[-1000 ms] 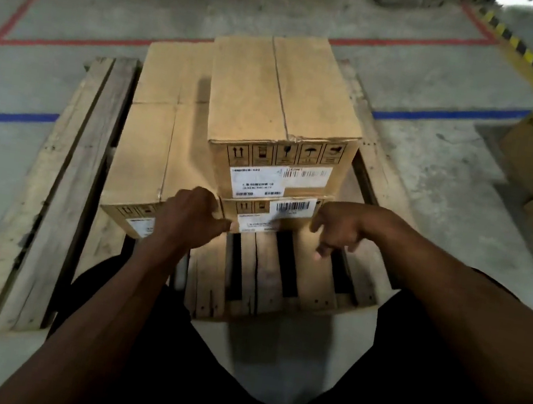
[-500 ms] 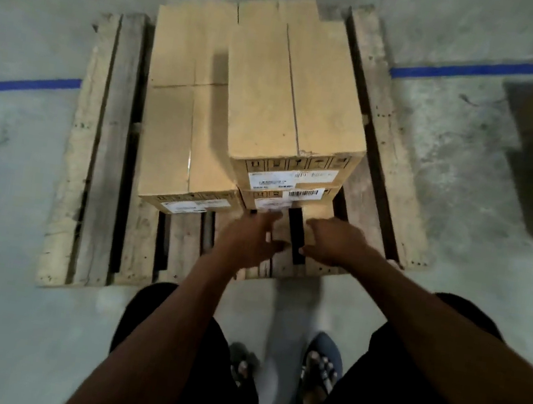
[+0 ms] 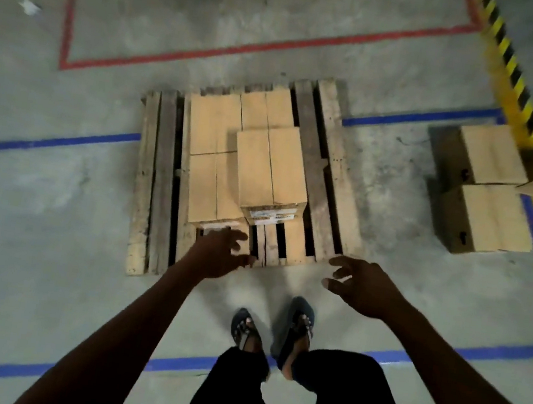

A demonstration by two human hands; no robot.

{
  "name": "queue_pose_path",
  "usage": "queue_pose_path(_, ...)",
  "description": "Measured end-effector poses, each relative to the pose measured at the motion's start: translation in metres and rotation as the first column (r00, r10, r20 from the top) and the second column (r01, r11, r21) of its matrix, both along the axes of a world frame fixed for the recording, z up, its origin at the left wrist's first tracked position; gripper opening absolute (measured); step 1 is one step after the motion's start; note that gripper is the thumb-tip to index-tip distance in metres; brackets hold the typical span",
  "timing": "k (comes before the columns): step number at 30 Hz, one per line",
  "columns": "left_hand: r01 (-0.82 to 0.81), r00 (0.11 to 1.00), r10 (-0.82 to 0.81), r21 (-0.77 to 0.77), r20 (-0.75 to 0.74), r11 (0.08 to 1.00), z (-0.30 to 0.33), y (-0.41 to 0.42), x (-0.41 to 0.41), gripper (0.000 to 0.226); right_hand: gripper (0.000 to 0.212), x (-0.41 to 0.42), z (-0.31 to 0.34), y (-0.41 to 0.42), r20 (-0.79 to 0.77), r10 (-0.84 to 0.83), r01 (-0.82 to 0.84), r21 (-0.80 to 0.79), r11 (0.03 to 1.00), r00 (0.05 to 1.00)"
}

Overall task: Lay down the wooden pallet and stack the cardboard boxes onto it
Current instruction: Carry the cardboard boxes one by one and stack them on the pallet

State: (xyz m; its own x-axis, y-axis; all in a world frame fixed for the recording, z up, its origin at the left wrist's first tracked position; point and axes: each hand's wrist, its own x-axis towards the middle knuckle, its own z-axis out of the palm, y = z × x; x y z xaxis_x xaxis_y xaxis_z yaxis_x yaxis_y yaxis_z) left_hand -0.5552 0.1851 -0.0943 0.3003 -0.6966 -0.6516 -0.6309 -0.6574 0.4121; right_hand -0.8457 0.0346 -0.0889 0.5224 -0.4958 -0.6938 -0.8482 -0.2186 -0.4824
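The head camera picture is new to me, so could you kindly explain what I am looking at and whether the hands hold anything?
No machine is involved: a person wears a camera on the head, looking forward and down, so you see their own arms, legs and sandalled feet. The left hand and right hand are out in front with relaxed, spread fingers; neither holds anything. On the concrete floor a wooden pallet lies flat. Cardboard boxes sit on it, and one top box rests on another box. To the right, off the pallet, more boxes on the floor wait beside the yellow-black striped line. Blue tape and red tape mark the floor.
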Motion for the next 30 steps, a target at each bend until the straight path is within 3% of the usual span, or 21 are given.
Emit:
queue_pose_path(5,0.074,0.994,-0.075,-0.006,-0.076,0.997,0.042,-0.010,-0.073,0.064,0.048,-0.066,0.045,0.010,0.174,-0.284,0.279,0.052,0.959,0.943)
queue_pose_path(14,0.131,0.984,-0.144,-0.130,-0.101,0.983,0.053,-0.133,-0.273,0.078,0.044,-0.290,0.026,-0.019,0.157,-0.565,0.553,0.115,0.825,0.810)
queue_pose_path(19,0.216,0.964,-0.226,-0.087,-0.138,0.973,0.042,-0.213,-0.398,0.059,0.040,-0.439,0.027,-0.055,0.022,-0.663,0.655,0.138,0.743,0.748)
queue_pose_path(22,0.267,0.940,-0.288,-0.131,-0.181,0.955,0.044,-0.254,-0.464,0.038,0.035,-0.512,0.033,-0.085,0.013,-0.778,0.771,0.127,0.624,0.628)
queue_pose_path(25,0.271,0.929,-0.305,-0.175,-0.208,0.946,0.046,-0.290,-0.507,0.034,0.031,-0.553,0.034,-0.119,0.043,-0.840,0.833,0.106,0.542,0.541)
queue_pose_path(30,0.197,0.939,-0.240,-0.185,-0.248,0.963,0.036,-0.349,-0.534,0.044,0.034,-0.567,0.024,-0.174,0.100,-0.870,0.855,0.162,0.493,0.483)
